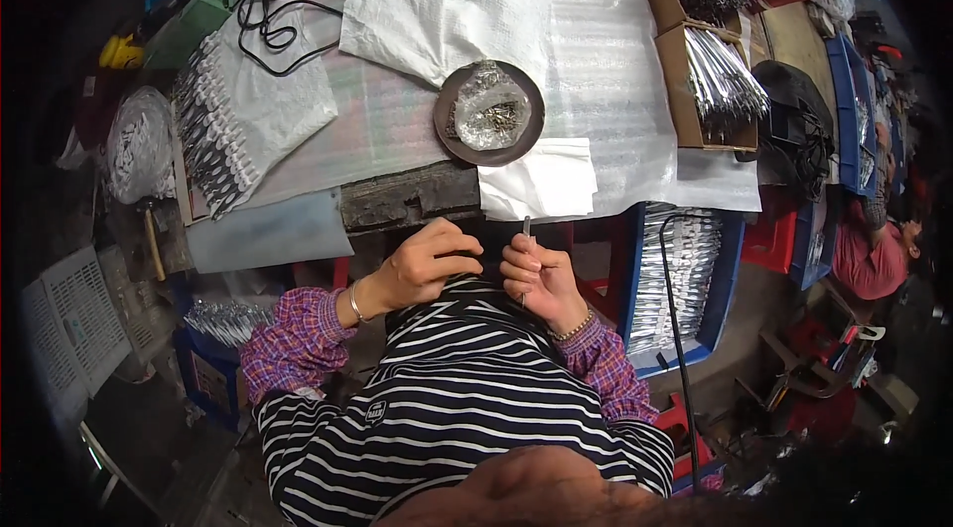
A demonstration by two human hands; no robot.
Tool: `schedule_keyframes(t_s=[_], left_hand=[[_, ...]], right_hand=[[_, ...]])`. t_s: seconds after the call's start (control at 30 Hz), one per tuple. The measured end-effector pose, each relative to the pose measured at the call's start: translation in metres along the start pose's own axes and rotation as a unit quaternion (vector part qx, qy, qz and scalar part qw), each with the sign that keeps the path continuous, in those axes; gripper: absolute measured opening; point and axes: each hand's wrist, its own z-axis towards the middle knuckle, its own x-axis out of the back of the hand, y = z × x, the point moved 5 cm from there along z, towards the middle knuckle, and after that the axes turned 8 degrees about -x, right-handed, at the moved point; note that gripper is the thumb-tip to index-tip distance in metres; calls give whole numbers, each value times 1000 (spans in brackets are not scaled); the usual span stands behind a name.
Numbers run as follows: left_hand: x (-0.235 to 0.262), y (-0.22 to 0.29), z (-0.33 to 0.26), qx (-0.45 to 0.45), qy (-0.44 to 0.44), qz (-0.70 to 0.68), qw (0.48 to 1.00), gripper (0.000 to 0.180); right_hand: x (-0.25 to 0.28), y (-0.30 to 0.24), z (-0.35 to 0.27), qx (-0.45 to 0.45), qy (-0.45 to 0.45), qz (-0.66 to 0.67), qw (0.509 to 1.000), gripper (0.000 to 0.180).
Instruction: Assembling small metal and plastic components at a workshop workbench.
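My right hand is closed at the table's front edge. Between its thumb and fingers it pinches a small, thin metal piece, whose flat grey end sticks up; the rest is hidden in the hand. To its left, my left hand is half curled, its fingers apart, with nothing visible in it. Just beyond the hands lies a folded white paper sheet. Behind the sheet, a round brown dish holds a clear plastic bag of small brassy metal parts.
At the table's left lie rows of slim metal tools with white tags, near a black cable. Cardboard boxes of shiny metal pieces stand at the right. Beside my right arm is a blue crate of wrapped pieces; another person sits farther right.
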Motion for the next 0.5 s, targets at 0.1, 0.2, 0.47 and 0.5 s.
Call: schedule_keyframes(t_s=[0.1, 0.2, 0.47, 0.5], left_hand=[[-1, 0, 0, 9, 2, -10, 1000, 32], [0, 0, 2, 22, 18, -27, 999, 31], [-5, -9, -5, 171, 73, -190, 964, 15], [-9, -14, -11, 252, 93, -280, 922, 12]], right_hand=[[2, 0, 0, -5, 19, -3, 1000, 11], [3, 0, 0, -5, 23, -5, 1000, 11], [5, 1, 1, -3, -2, -21, 1000, 12], [5, 1, 1, -3, -2, -20, 1000, 12]])
